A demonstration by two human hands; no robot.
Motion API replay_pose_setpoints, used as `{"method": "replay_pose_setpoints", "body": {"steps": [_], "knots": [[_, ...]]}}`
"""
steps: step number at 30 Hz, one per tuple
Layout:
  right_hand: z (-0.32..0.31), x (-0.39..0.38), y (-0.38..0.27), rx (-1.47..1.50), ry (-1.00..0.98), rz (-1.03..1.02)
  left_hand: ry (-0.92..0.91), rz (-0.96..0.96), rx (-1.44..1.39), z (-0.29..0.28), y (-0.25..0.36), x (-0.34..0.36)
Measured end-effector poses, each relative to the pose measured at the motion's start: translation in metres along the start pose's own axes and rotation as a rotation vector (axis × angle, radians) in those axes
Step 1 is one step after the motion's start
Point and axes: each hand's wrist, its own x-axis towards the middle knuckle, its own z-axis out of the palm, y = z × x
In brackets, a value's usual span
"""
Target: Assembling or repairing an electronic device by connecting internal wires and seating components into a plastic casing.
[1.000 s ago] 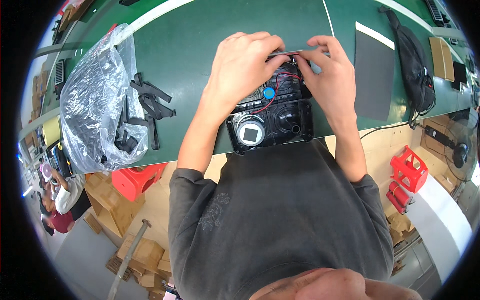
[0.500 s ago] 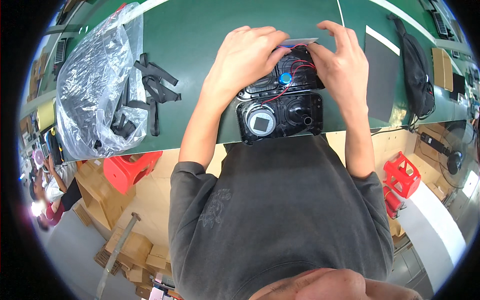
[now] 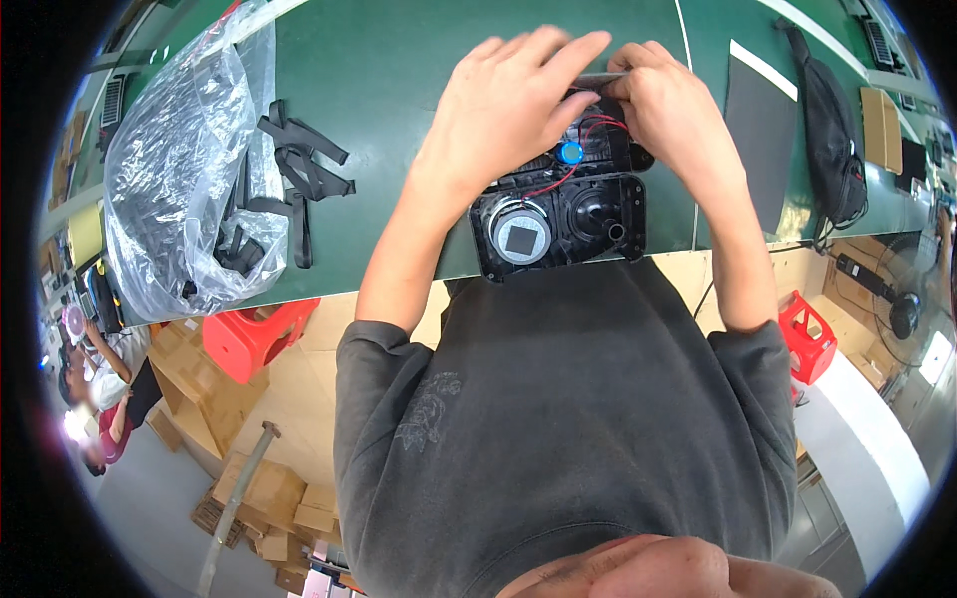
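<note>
An opened black plastic speaker housing (image 3: 623, 211) lies at the table's near edge, its two halves spread apart. In the near half sits a round silver speaker driver (image 3: 519, 237) with a dark square on its back. Red wires (image 3: 548, 187) run to the far half, past a blue round part (image 3: 570, 152). At the far edge a thin grey plate (image 3: 598, 78) shows almost edge-on. My right hand (image 3: 670, 108) pinches its right end. Over the far half's left side, my left hand (image 3: 508, 112) has thumb and forefinger apart, and it hides much of that half.
A clear plastic bag (image 3: 179, 169) and black straps (image 3: 299, 164) lie on the green table (image 3: 369, 70) to the left. On the right are a dark flat sheet (image 3: 761, 140), a black pouch (image 3: 832, 140) and a cardboard box (image 3: 881, 130). Red stools (image 3: 254, 339) stand below.
My left fingers have lifted off the plate and spread. My right hand's fingers have come together on the plate's right end. The housing stays nearly in place.
</note>
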Motion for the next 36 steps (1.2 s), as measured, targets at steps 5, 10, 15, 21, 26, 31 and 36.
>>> {"method": "replay_pose_setpoints", "body": {"steps": [5, 10, 15, 21, 26, 31, 36], "knots": [[-0.005, 0.000, 0.007, 0.055, -0.036, -0.018, -0.085, 0.213, 0.281, 0.006, 0.005, 0.002], [-0.010, -0.005, 0.013, 0.107, -0.130, -0.096, -0.184, 0.144, 0.233, 0.005, 0.010, 0.003], [-0.031, -0.022, 0.015, 0.274, -0.061, -0.083, -0.249, 0.164, 0.316, 0.009, 0.014, 0.014], [-0.040, -0.053, 0.008, 0.196, 0.108, -0.156, -0.333, 0.226, 0.308, 0.009, 0.016, 0.025], [-0.022, -0.056, 0.012, 0.107, 0.154, -0.205, -0.354, 0.226, 0.228, 0.007, 0.013, 0.030], [-0.005, -0.051, 0.023, 0.214, 0.264, -0.235, -0.364, 0.269, 0.144, 0.008, 0.016, 0.039], [0.012, -0.045, 0.018, 0.305, 0.356, -0.199, -0.506, 0.271, 0.359, 0.013, 0.029, 0.050]]}}
